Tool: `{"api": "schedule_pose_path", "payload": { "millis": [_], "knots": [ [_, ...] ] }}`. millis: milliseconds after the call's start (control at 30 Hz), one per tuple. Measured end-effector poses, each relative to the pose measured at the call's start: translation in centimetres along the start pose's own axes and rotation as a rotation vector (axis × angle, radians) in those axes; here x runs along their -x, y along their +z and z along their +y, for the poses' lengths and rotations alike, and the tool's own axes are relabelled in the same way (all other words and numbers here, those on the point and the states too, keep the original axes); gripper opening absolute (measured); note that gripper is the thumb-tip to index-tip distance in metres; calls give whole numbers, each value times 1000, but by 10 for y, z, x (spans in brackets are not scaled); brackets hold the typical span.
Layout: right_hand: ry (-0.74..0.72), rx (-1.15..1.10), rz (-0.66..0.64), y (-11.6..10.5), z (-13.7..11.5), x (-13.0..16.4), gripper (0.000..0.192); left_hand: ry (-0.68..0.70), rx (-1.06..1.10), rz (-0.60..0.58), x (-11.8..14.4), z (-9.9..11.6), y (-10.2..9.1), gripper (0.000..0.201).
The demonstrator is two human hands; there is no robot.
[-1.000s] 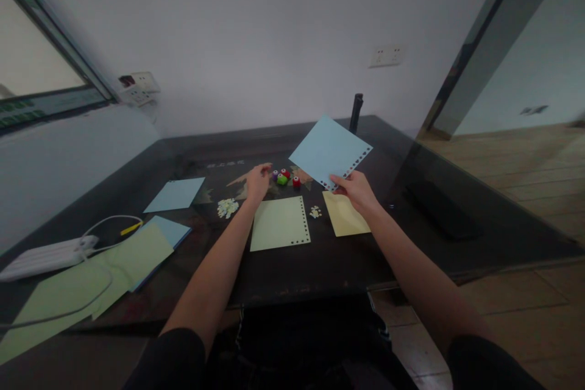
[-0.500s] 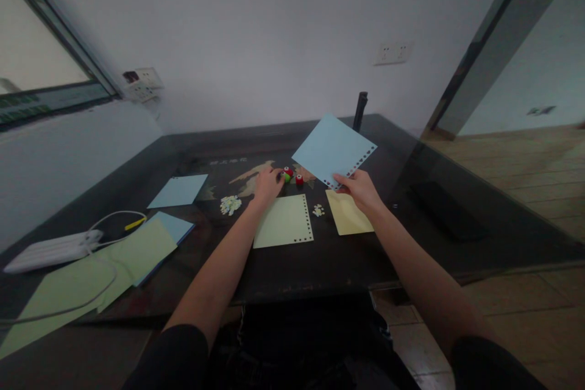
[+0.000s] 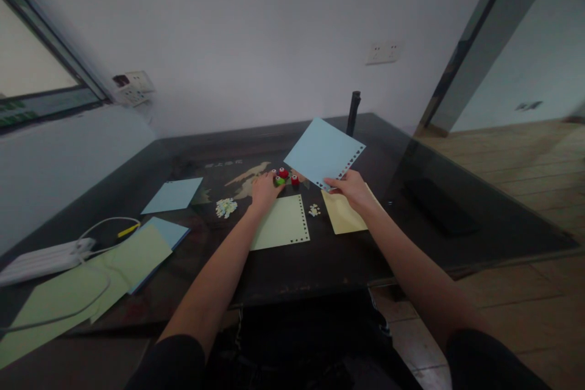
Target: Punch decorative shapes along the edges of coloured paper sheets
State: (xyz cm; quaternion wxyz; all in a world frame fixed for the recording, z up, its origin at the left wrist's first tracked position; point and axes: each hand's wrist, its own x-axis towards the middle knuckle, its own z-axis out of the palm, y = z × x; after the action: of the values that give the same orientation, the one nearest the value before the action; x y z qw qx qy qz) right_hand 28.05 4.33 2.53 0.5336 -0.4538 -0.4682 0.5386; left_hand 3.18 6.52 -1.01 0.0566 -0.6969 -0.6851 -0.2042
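A light blue sheet of paper [image 3: 323, 149], with a row of punched shapes along its lower right edge, is tilted above the table, pinched by my right hand [image 3: 351, 189]. Small red hole punches [image 3: 295, 180] and a green hole punch [image 3: 280, 181] stand together at the table's middle. My left hand [image 3: 265, 191] lies beside the green punch, thumb apart from the fingers, gripping nothing that I can see. Below it is a pale green sheet [image 3: 281, 224] with holes along two edges. Partly under my right hand lies a yellow sheet [image 3: 342, 213].
Punched paper bits form a larger pile [image 3: 225, 208] and a smaller one [image 3: 314, 210]. At left are a blue sheet [image 3: 172, 195], overlapping green sheets [image 3: 132, 259] and a white power strip [image 3: 43, 261] with its cable. A dark flat object [image 3: 439, 206] lies right.
My left hand has drawn back slightly from the punches, so more of them shows. The blue sheet stays in my right hand. The whole view has shifted a little.
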Motion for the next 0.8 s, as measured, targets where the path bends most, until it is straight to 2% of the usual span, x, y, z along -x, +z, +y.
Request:
{"api": "schedule_pose_path", "payload": {
  "millis": [167,267,333,400,500,567,667,800],
  "knots": [
    [-11,22,-3,3,0,2,30,-7,24,-19,-2,-4,-1,37],
    [-14,24,11,4,-1,4,28,-24,146,-2,-1,-4,-6,33],
    [-17,22,3,5,-3,6,24,-49,368,8,2,1,-11,31],
    [-21,11,-20,6,-4,8,20,-96,725,-22,8,10,-15,31],
    [-28,2,-31,6,-6,9,17,-214,1340,-185,23,34,-19,30],
    [-35,9,-31,6,-7,10,19,-303,1596,-251,35,50,-21,28],
    [-38,24,-55,5,-7,11,25,-427,1782,-321,50,66,-22,30],
    [-30,44,-65,4,-4,10,29,-362,1798,-400,60,69,-24,25]
  ]
}}
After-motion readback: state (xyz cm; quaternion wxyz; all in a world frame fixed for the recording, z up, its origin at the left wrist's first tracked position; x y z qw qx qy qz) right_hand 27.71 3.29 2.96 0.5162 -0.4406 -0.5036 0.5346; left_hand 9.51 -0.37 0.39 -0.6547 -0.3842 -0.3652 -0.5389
